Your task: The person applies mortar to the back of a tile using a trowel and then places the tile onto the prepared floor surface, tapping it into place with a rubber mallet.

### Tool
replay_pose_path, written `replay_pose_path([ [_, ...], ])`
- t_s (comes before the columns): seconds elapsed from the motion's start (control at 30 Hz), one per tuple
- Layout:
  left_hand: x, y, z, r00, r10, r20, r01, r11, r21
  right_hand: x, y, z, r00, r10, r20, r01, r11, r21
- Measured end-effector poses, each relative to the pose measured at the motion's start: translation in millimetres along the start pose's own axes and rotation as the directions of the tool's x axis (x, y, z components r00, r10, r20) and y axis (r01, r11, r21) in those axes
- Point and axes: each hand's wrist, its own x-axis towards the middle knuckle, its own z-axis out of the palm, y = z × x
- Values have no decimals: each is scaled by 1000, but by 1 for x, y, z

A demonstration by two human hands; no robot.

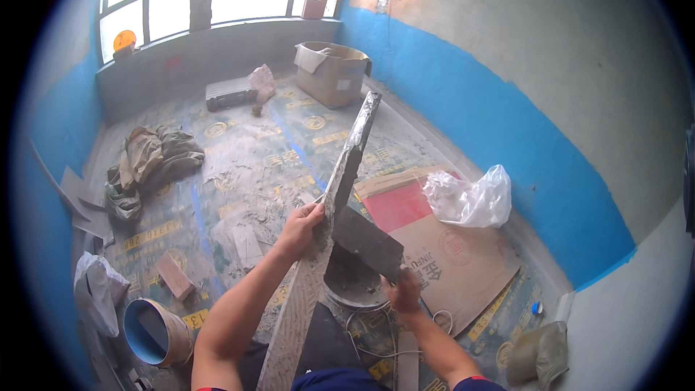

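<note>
My left hand (302, 228) is closed around a long, mortar-crusted straight bar (302, 297), which slants up from my lap toward the middle of the room. My right hand (403, 291) grips the right end of a flat, dark grey rectangular plate (371, 240), whose left end meets the bar just right of my left hand. Below the plate sits a dark-lined bucket (346, 282), partly hidden by the plate and bar, with a pale cord (442, 314) lying around its base.
Cardboard sheets with red (470, 268) and a white plastic bag (478, 199) lie at right. At left are crumpled cloths (163, 159), a brick (174, 275) and a blue-lined bucket (177, 340). A cardboard box (329, 83) stands near the window wall. A covered bundle (536, 358) sits lower right.
</note>
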Motion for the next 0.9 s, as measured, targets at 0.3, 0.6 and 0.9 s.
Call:
replay_pose_path([
  [0.3,12,14,-10,995,-35,-96,33,999,-26,53,-74,-8,963,263,58,-255,816,518],
  [0.6,18,9,2,992,81,-100,-95,985,-147,67,-125,57,980,187,-61,-132,855,502],
  [0.9,12,-4,-32,998,-7,-67,-7,977,-214,-26,-73,20,989,-132,72,100,935,340],
])
